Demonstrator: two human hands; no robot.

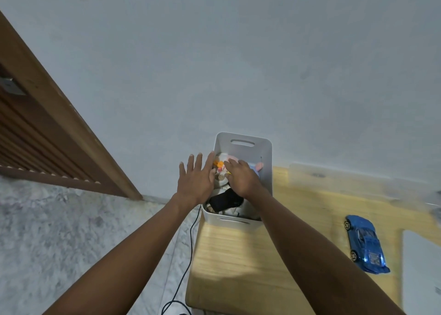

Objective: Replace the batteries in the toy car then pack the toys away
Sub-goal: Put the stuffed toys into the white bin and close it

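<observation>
A white plastic bin [248,147] with handle slots stands at the far left of the wooden table [238,255], filled with several toys, among them a black one [224,201] and orange and pink pieces. My left hand [196,180] hovers flat with spread fingers at the bin's left rim. My right hand [241,176] reaches into the bin, palm down on the toys; what its fingertips touch is hidden. A blue toy car [365,243] lies on the table to the right, apart from both hands.
A black cable [191,238] hangs down the table's left edge over a marbled grey floor [59,231]. A brown slatted wooden door [35,128] stands at the left. A white flat object [422,267] lies at the table's right edge. The wall is behind.
</observation>
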